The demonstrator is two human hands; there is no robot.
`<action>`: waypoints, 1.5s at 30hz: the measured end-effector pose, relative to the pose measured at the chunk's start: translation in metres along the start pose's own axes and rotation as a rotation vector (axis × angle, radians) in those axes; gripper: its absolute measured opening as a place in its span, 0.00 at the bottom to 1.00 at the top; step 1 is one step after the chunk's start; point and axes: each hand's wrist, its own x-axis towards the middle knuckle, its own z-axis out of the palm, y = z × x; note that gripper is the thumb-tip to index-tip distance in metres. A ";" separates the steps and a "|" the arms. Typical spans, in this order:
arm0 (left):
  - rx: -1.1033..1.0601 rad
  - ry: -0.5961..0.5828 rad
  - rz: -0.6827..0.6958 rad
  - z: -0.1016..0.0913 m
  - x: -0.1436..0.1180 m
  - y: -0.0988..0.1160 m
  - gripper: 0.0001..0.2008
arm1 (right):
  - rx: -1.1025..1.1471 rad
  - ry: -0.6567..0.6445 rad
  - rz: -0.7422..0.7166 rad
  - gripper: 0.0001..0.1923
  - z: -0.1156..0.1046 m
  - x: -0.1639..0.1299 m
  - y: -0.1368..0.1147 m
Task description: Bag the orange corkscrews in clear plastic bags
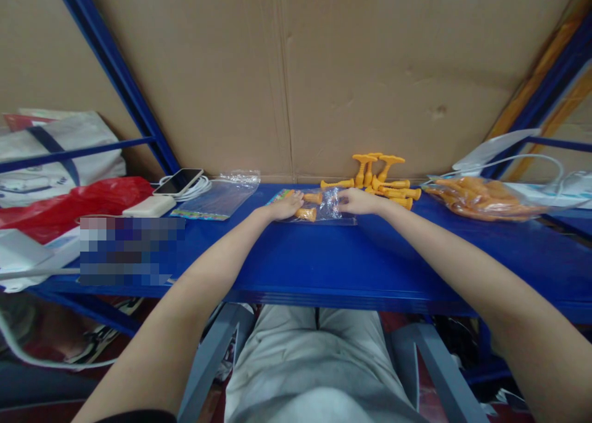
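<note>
Both hands at a crinkly clear bag on the smooth blue table

The left hand point(287, 206) and right hand point(356, 201) pinched opposite ends of the glossy plastic bag point(329, 206), fingers closed on it; two stubby orange plastic pegs point(309, 213) lay between the fingers, more pegs point(383, 179) just beyond the right fingers.

Shelf surface point(324, 256) and rack uprights point(115, 71): deep blue; backing cardboard point(324, 71): plain tan-brown; plastic T-shaped pegs point(379, 176): uniform orange-yellow, the same colour showing through the clear bag point(319, 207) with a multicoloured printed header under the left hand point(287, 206) and right hand point(358, 201), and through the filled clear bag point(481, 198) at the right. Stack of empty clear bags point(217, 198): transparent with a bright multicoloured strip at the near edge; phone point(178, 180): black screen; cable point(194, 187) and power bank point(148, 207): white. Plastic sack point(74, 204): glossy red; tote bag point(55, 151): white with dark blue band; trousers point(314, 361): pale grey.
</note>
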 end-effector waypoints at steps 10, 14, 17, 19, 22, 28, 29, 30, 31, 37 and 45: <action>0.027 0.000 -0.011 -0.007 -0.002 -0.013 0.33 | -0.486 0.222 0.445 0.18 -0.045 -0.048 0.025; 0.053 -0.011 -0.044 -0.013 -0.008 -0.020 0.34 | -0.559 0.086 0.608 0.17 -0.052 -0.054 0.034; 0.060 0.006 -0.048 -0.016 -0.011 -0.025 0.33 | -0.599 -0.012 0.647 0.18 -0.049 -0.054 0.036; 0.066 0.007 -0.052 -0.017 -0.012 -0.027 0.34 | -0.614 -0.035 0.646 0.18 -0.046 -0.053 0.037; 0.086 -0.010 -0.070 -0.018 -0.012 -0.027 0.34 | -0.591 -0.030 0.604 0.17 -0.043 -0.050 0.038; 0.083 -0.009 -0.093 -0.019 -0.015 -0.020 0.33 | -0.302 0.003 0.516 0.22 -0.044 -0.047 0.034; 0.080 -0.011 -0.099 -0.020 -0.016 -0.019 0.33 | -0.311 0.021 0.473 0.24 -0.044 -0.047 0.035; 0.080 -0.014 -0.103 -0.020 -0.017 -0.018 0.33 | -0.329 0.034 0.411 0.24 -0.044 -0.047 0.037; 0.083 -0.015 -0.103 -0.020 -0.017 -0.017 0.33 | -0.341 0.038 0.336 0.24 -0.044 -0.048 0.039; 0.099 -0.029 -0.110 -0.022 -0.022 -0.010 0.33 | -0.305 -0.062 0.111 0.20 -0.038 -0.048 0.055; 0.146 -0.038 -0.090 -0.021 -0.019 -0.013 0.34 | -0.523 -0.054 0.249 0.14 -0.036 -0.047 0.054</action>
